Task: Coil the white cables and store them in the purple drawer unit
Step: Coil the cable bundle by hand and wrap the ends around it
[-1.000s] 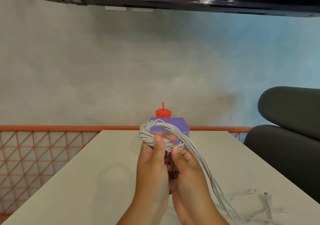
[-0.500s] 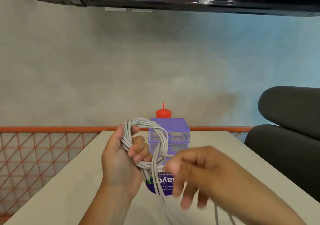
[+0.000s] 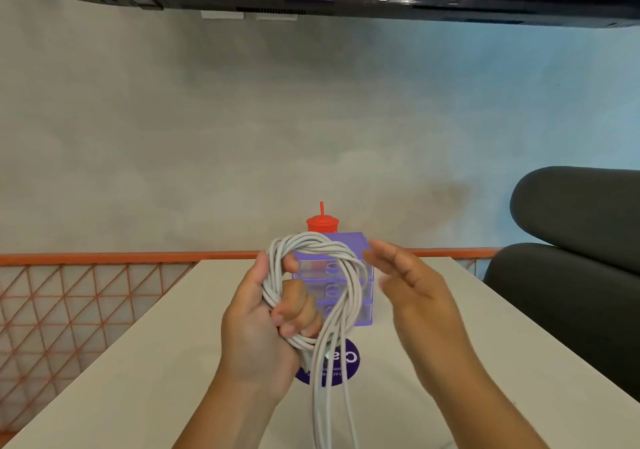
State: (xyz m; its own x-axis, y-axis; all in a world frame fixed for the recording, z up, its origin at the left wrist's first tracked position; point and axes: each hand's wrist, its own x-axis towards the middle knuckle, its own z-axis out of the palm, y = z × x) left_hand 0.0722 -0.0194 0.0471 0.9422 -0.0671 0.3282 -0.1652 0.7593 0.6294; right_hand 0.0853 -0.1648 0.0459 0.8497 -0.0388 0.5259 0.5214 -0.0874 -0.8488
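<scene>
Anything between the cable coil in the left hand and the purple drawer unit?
No object does. The left hand grips the white cables above the table, just in front of the purple drawer unit; only a flat purple sticker lies on the table between. The drawers look closed, though; the open right hand hovers beside the unit.

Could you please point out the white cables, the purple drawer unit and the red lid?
white cables (image 3: pixel 311 244): head view, top arc of the coil.
purple drawer unit (image 3: pixel 353 239): head view, its top panel.
red lid (image 3: pixel 322 224): head view, its dome.
</scene>
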